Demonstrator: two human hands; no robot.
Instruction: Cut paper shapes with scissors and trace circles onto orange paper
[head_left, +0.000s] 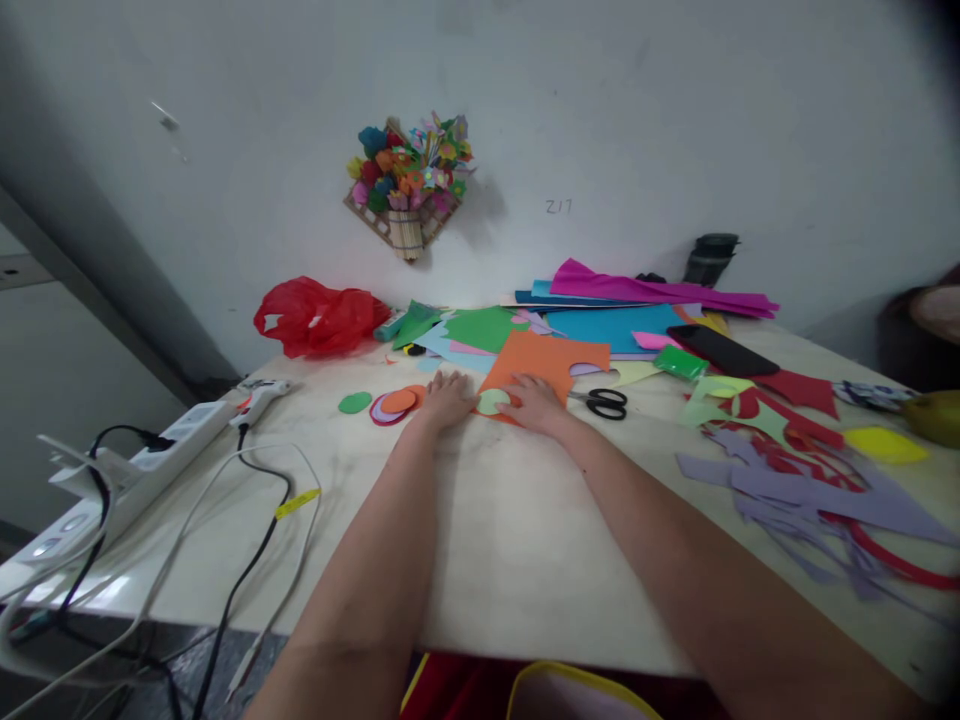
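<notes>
An orange sheet (534, 356) lies on the table, with a pale green circle (493, 402) on its near left corner. My right hand (536, 404) rests flat on the sheet, fingertips touching the circle's right edge. Just left of the circle, my left hand (447, 402) is laid on the table with fingers stretched out. Beside that hand are orange circles (399, 402), partly overlapping a lilac and a red one, and farther left a green circle (355, 402). Black-handled scissors (606, 403) lie right of my right hand, their blades partly hidden at the sheet's edge.
At left are a glue gun (259, 402), a power strip (161, 450) and loose cables. A red plastic bag (319, 318) and coloured sheets (615, 325) sit at the back. Scraps (787, 480) and a black phone (721, 349) cover the right side. A flower decoration (409, 185) hangs on the wall.
</notes>
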